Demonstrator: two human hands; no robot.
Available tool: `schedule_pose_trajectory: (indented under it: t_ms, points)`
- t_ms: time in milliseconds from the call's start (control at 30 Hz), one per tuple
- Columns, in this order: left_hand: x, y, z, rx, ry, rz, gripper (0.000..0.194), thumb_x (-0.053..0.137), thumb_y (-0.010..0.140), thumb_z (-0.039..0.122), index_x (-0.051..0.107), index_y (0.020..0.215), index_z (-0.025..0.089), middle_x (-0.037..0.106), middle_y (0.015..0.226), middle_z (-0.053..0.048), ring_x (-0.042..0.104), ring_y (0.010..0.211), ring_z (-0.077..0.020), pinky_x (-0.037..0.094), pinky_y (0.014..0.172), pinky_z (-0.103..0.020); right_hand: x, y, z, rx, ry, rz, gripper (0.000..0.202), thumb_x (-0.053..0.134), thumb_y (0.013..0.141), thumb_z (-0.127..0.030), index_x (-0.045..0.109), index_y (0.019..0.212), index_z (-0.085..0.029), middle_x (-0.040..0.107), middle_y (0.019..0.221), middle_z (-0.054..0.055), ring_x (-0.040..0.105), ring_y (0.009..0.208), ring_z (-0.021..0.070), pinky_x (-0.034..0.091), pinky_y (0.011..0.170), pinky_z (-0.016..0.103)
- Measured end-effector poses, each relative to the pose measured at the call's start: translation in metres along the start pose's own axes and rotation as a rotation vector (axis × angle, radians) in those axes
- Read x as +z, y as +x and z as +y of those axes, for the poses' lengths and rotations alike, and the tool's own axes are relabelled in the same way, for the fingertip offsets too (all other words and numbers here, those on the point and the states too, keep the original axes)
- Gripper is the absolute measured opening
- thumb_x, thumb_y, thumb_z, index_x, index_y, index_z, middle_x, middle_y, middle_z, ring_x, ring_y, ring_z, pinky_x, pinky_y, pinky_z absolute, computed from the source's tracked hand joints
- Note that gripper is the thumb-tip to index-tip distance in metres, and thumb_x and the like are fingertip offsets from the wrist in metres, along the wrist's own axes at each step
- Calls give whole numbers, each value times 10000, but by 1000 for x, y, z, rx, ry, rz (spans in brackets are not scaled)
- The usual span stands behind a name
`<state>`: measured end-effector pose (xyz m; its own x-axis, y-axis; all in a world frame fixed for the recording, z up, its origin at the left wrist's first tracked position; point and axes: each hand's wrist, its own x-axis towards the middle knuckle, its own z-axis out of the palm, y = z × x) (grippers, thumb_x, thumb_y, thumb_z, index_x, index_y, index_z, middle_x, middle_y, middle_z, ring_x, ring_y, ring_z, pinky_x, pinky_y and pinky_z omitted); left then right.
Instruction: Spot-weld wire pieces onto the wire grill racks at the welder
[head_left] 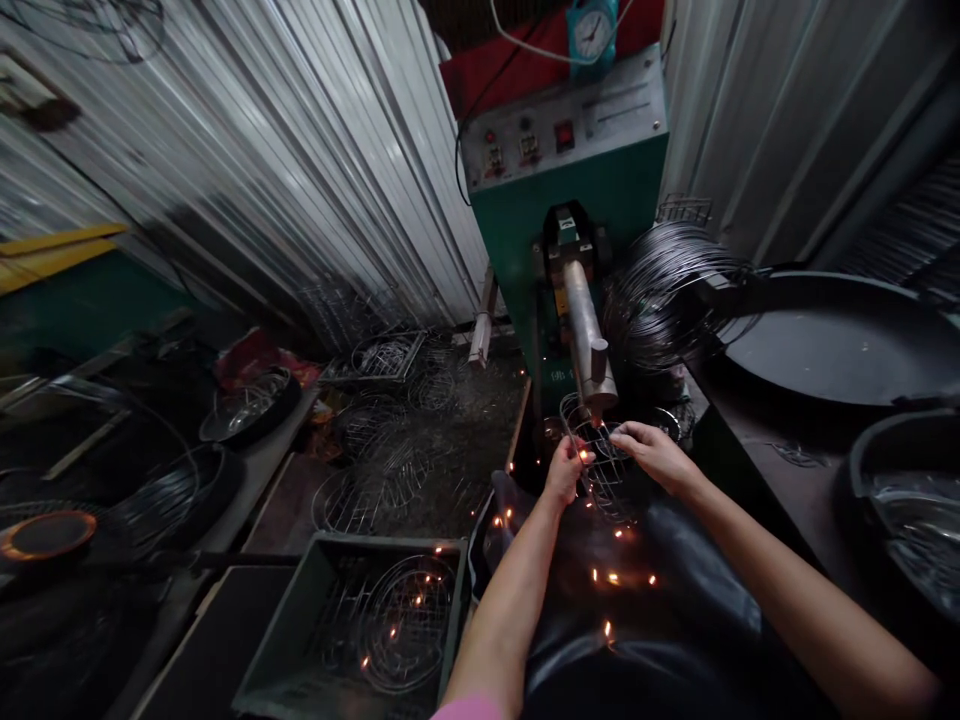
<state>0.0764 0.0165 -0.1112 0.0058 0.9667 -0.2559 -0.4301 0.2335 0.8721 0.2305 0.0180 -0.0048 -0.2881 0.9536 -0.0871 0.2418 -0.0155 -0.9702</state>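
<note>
My left hand (pixel 566 470) is closed on the near left edge of a round wire rack (pixel 604 480), tilted under the welding arm. My right hand (pixel 656 452) pinches at the rack's right side, its fingertips close to the electrode; what lies between them is too small to make out. The metal arm of a spot welder (pixel 585 310) comes down from a green machine cabinet (pixel 499 235), and its tip meets the wirework between my hands. Orange sparks fly from there over the dark apron (pixel 645 620) on my lap.
Left of my lap stands a green plastic crate (pixel 281 640) with round wire racks inside. More wire pieces (pixel 382 460) lie behind it. To the right are a wire coil (pixel 667 290), a large black pan (pixel 840 340) and a black tub (pixel 862 470). A clock (pixel 592 35) tops the cabinet.
</note>
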Motion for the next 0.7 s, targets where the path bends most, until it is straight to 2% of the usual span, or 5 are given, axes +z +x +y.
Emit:
schedule_pose_trajectory:
  t_ms: [233,367,533,600,700]
  points:
    - [7,2,11,-129,22,34,421,726,479,233,458,801,193,512,705,33,478,571,-78,283,452,-160,5,22,-7,17,39,71,360,587,656,-536,567,655,-176,535,616,-2,463,590,132,359,545,244]
    - [7,-5,13,-167,21,67,433,731,478,276,453,801,199,507,698,31,522,620,-100,295,464,-159,-3,1,-1,45,94,65,430,610,650,-598,598,721,-173,567,668,10,494,626,140,388,573,245]
    - [5,-7,14,-190,6,70,410,728,509,274,446,797,197,519,671,31,536,602,-106,293,461,-157,-16,-35,10,163,117,-122,427,679,605,-561,598,734,-162,568,666,2,493,617,132,405,594,252]
    - [6,-4,14,-223,-39,92,422,734,515,253,441,814,199,527,672,32,541,579,-106,308,462,-164,-15,-37,11,185,124,-150,434,679,585,-565,583,715,-162,547,632,-9,476,582,122,394,567,249]
    - [8,0,15,-269,-77,111,414,733,537,241,443,829,194,541,676,27,546,551,-108,330,462,-177,-10,-28,7,156,111,-110,438,664,575,-570,585,719,-164,542,630,-12,472,573,118,386,555,246]
